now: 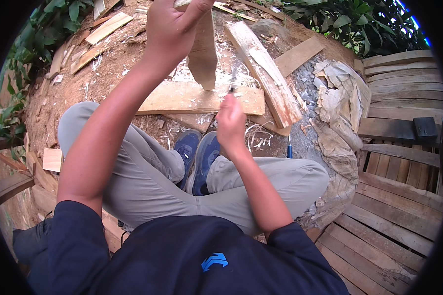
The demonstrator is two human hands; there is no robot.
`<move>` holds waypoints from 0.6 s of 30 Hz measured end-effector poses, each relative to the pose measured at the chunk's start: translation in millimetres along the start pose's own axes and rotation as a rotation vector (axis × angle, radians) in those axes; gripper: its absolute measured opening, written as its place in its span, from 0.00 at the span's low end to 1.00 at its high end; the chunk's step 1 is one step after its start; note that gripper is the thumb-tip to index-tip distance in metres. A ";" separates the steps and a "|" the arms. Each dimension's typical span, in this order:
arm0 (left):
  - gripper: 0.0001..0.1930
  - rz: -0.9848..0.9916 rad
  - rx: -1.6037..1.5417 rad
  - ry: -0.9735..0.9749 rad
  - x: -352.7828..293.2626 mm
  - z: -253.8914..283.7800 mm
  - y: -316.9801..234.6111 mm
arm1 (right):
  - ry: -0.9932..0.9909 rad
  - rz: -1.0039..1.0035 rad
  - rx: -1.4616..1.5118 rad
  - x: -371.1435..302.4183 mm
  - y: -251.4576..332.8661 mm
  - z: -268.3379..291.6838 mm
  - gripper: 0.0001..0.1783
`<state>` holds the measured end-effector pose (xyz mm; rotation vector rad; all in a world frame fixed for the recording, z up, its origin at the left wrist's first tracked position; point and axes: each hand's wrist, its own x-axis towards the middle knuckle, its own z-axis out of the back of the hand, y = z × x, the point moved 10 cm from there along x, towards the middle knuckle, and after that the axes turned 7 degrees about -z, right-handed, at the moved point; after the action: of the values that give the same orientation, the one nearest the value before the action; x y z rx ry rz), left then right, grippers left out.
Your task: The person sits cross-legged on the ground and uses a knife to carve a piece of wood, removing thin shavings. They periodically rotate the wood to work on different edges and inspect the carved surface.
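My left hand (174, 24) is wrapped round the upper end of a flat wooden piece (203, 54), held upright. The piece narrows at its lower end, which comes down at a light wooden board (202, 98) lying crosswise in front of my shoes. In my right hand (231, 118), closed in a fist, is a knife-like tool (233, 81). Its blade points up and away and is smeared by motion, so its exact shape cannot be made out. The blade stands just right of the wooden piece, apart from it. Pale shavings lie around the board.
A thick plank (266, 73) slants at the right, near a shorter board (300, 55). A blue-handled tool (289, 150) lies beside my right knee. Crumpled brown paper (337, 113) and a slatted wooden structure (394, 206) are farther right. Wood offcuts (108, 29) lie far left; leafy plants (339, 19) stand behind.
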<state>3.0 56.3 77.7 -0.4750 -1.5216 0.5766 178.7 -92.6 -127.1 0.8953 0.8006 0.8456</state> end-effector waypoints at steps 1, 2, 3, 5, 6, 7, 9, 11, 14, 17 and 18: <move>0.15 0.018 -0.012 0.022 1.7 -14.4 -4.0 | 0.023 0.031 -0.448 18.0 -51.9 -10.2 0.27; 0.15 0.037 0.019 0.038 1.5 -10.8 -7.0 | 0.023 0.029 -0.435 18.9 -50.7 -7.7 0.27; 0.15 0.044 0.062 0.042 5.8 -2.8 -8.2 | 0.030 0.045 -0.419 21.3 -32.0 -5.1 0.27; 0.15 0.021 0.047 0.041 2.6 0.5 3.4 | -0.005 0.047 -0.188 11.5 13.8 15.5 0.27; 0.15 0.079 0.013 0.049 -0.4 -3.6 -1.6 | -0.019 0.031 -0.074 2.4 31.0 24.1 0.26; 0.15 0.124 -0.027 0.052 -0.7 -5.0 -6.4 | -0.075 0.126 0.123 -5.7 51.2 33.1 0.26; 0.15 0.032 -0.008 0.025 -0.3 -4.2 -4.7 | -0.111 0.128 0.291 -10.0 36.6 34.2 0.26; 0.15 0.009 0.059 0.030 2.6 -3.6 -8.2 | 0.007 0.062 -0.248 3.5 -2.0 -5.9 0.27; 0.15 0.099 -0.040 0.029 3.3 -2.4 3.2 | 0.041 -0.112 -0.522 13.3 -53.3 -7.2 0.27; 0.15 0.037 -0.033 0.027 1.3 -4.2 -0.2 | -0.123 0.018 -0.200 6.3 13.6 24.4 0.26; 0.15 -0.010 0.001 0.012 1.6 -4.0 -3.2 | -0.123 0.034 -0.018 3.4 25.6 29.0 0.25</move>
<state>7.1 55.1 80.9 -0.4692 -1.5112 0.5651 198.0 -89.6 -93.6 0.9381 0.6708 0.8183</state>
